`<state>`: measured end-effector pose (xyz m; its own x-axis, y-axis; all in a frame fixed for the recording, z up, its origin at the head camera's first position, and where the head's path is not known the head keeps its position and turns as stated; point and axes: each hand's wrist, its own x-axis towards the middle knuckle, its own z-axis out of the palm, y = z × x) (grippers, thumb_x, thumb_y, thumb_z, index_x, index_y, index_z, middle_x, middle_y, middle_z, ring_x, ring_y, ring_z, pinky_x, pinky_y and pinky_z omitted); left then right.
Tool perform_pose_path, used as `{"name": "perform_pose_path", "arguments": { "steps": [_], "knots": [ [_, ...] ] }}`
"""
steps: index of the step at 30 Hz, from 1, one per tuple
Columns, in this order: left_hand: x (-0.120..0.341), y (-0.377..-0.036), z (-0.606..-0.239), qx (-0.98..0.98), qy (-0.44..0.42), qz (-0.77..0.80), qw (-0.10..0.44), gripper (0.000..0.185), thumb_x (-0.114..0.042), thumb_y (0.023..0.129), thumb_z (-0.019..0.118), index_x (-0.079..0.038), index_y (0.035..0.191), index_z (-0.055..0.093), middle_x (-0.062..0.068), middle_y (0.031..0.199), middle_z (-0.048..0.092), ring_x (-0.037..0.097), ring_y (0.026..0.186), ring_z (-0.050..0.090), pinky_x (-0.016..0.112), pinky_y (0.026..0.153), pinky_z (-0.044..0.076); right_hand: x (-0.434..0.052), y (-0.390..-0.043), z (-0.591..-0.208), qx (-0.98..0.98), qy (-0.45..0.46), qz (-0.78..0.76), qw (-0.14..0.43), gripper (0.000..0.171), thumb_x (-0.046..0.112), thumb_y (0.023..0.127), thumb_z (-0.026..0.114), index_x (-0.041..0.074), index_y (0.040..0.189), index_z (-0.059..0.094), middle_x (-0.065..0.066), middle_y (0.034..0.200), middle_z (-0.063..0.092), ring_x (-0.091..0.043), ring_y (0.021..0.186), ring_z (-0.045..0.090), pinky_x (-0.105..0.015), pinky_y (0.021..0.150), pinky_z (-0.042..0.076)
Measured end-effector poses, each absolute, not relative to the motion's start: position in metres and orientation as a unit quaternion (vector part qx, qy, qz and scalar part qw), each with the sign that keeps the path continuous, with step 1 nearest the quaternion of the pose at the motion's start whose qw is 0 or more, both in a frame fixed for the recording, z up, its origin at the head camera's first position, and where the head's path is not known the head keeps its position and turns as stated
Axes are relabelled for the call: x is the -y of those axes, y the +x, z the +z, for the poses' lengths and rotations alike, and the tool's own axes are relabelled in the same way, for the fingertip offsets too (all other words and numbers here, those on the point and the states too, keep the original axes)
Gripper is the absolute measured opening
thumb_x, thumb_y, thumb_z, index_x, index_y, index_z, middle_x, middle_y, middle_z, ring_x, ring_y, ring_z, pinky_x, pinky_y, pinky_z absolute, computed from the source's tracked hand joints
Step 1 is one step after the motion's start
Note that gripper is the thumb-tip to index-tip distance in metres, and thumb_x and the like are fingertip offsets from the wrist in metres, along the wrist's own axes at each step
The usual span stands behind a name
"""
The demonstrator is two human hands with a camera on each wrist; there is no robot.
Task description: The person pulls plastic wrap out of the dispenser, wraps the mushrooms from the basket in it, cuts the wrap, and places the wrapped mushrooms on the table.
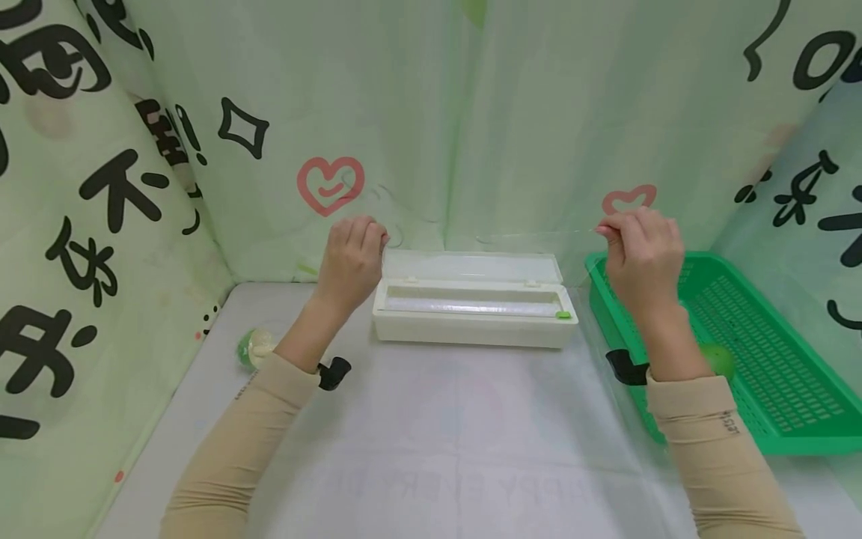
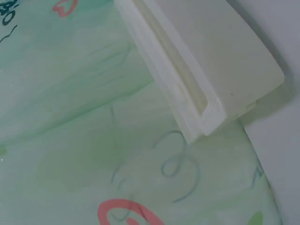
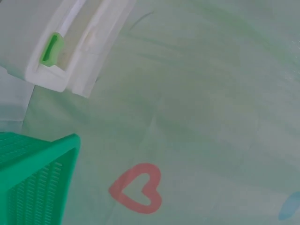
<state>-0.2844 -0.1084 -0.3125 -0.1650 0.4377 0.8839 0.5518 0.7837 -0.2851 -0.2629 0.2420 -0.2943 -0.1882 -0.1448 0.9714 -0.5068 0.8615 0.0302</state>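
Note:
A sheet of clear cling film [image 1: 532,238] spans the space between my two raised hands, showing mostly as faint edges and glints. My left hand [image 1: 352,258] pinches it on the left side with curled fingers. On the right, my right hand [image 1: 643,251] pinches the other side between thumb and fingers. Below and between them, on the table, sits a white cling film dispenser [image 1: 471,329] with its lid [image 1: 471,266] tipped back. A film roll [image 1: 471,306] lies inside, and a green slide cutter [image 3: 52,49] is at the dispenser's right end.
A green plastic basket [image 1: 795,374] stands at the right, with a green round item [image 1: 717,361] partly behind my right forearm. Beside my left forearm is a green-and-white round item [image 1: 252,349]. A printed pale green curtain [image 1: 512,112] surrounds the white-covered table [image 1: 431,419].

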Motion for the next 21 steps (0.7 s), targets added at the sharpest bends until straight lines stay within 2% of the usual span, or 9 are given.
{"name": "perform_pose_path", "arguments": {
  "steps": [7, 14, 21],
  "knots": [
    [0.111, -0.279, -0.306, 0.76, -0.332, -0.056, 0.556, 0.027, -0.014, 0.099, 0.031, 0.002, 0.083, 0.047, 0.014, 0.08, 0.047, 0.028, 0.075, 0.042, 0.038, 0.069, 0.036, -0.242, -0.258, -0.289, 0.743, 0.221, 0.158, 0.612, 0.043, 0.034, 0.091, 0.049, -0.006, 0.079, 0.06, -0.02, 0.072, 0.057, -0.039, 0.066, 0.05, -0.049, 0.057, 0.032],
    [0.114, -0.267, -0.308, 0.748, -0.363, -0.079, 0.551, 0.025, -0.012, 0.099, 0.032, 0.002, 0.081, 0.045, 0.014, 0.078, 0.044, 0.028, 0.071, 0.039, 0.038, 0.065, 0.034, -0.241, -0.246, -0.295, 0.708, 0.239, 0.178, 0.64, 0.044, 0.034, 0.091, 0.05, -0.005, 0.073, 0.058, -0.019, 0.066, 0.055, -0.038, 0.062, 0.048, -0.047, 0.053, 0.028],
    [0.122, -0.237, -0.327, 0.727, -0.405, -0.078, 0.549, 0.026, -0.011, 0.098, 0.034, 0.001, 0.08, 0.047, 0.012, 0.078, 0.047, 0.027, 0.07, 0.041, 0.036, 0.065, 0.036, -0.238, -0.214, -0.31, 0.669, 0.32, 0.198, 0.641, 0.04, 0.025, 0.091, 0.054, -0.007, 0.068, 0.055, -0.02, 0.061, 0.054, -0.037, 0.053, 0.046, -0.047, 0.051, 0.036]
  ]
}}
